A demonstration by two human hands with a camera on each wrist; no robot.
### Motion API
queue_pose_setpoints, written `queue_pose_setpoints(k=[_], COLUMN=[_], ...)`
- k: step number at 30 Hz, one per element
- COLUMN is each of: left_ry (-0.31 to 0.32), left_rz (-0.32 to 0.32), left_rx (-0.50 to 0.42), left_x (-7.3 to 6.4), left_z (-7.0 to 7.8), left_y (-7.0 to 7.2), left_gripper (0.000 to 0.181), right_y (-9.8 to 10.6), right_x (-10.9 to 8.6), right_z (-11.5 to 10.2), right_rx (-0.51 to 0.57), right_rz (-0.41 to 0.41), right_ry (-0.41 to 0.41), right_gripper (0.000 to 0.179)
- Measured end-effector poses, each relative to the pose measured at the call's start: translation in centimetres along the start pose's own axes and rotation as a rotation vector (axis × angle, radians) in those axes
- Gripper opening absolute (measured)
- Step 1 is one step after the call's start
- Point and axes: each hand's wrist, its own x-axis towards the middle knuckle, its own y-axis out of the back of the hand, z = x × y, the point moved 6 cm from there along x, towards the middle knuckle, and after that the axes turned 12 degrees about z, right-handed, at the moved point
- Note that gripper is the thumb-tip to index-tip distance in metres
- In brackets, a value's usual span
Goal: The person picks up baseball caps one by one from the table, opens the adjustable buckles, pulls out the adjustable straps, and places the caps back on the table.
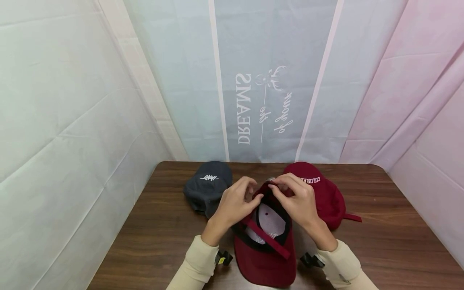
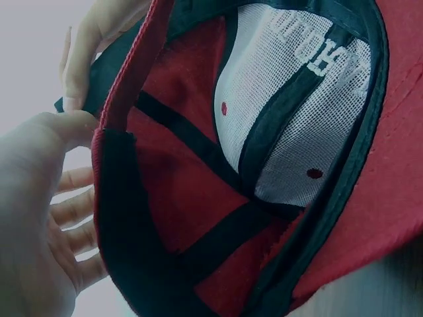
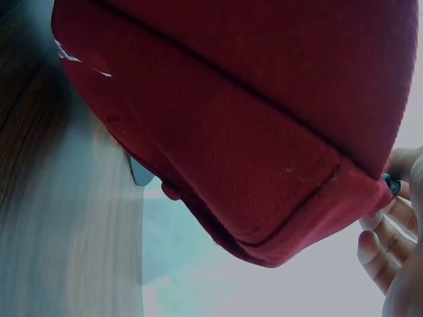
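Note:
A dark red baseball cap [image 1: 266, 268] is held with its opening facing me and its brim toward my body. My left hand [image 1: 235, 203] pinches the left side of the back opening, with the thumb at the band. On the other side, my right hand [image 1: 299, 201] grips the back edge beside a small metal buckle [image 1: 270, 179]. A loose red strap [image 1: 268, 239] hangs across the opening. Black sweatband [image 2: 125, 218] and white mesh-like lining [image 2: 291, 72] show inside in the left wrist view. The right wrist view shows the cap's red outside [image 3: 231, 132].
A dark grey cap [image 1: 208, 187] with white lettering lies on the left of the brown wooden table [image 1: 152, 241]. Another red cap [image 1: 331, 201], lettered in white, lies on the right, its strap sticking out. Fabric curtains [image 1: 181, 80] border the table's back and sides.

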Motion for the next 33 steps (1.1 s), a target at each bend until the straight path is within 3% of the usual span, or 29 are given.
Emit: queue_pose_setpoints(k=[4, 9, 18, 33], left_ry=[0.027, 0.023, 0.004, 0.048], left_rz=[-0.015, 0.014, 0.128, 0.213], left_rx=[0.002, -0.018, -0.046, -0.055], left_x=[0.1, 0.1, 0.7, 1.4], left_z=[0.1, 0.1, -0.1, -1.2], left_y=[-0.1, 0.2, 1.6, 3.1], left_gripper=[0.018, 0.007, 0.009, 0.01], right_y=[-0.1, -0.1, -0.4, -0.6], right_x=[-0.1, -0.2, -0.2, -0.7], right_z=[0.0, 0.0, -0.1, -0.1], right_rx=[0.024, 0.037, 0.03, 0.011], right_rz=[-0.015, -0.009, -0.032, -0.111], right_ry=[-0.004, 0.011, 0.004, 0.007], right_gripper=[0.023, 0.026, 0.027, 0.028])
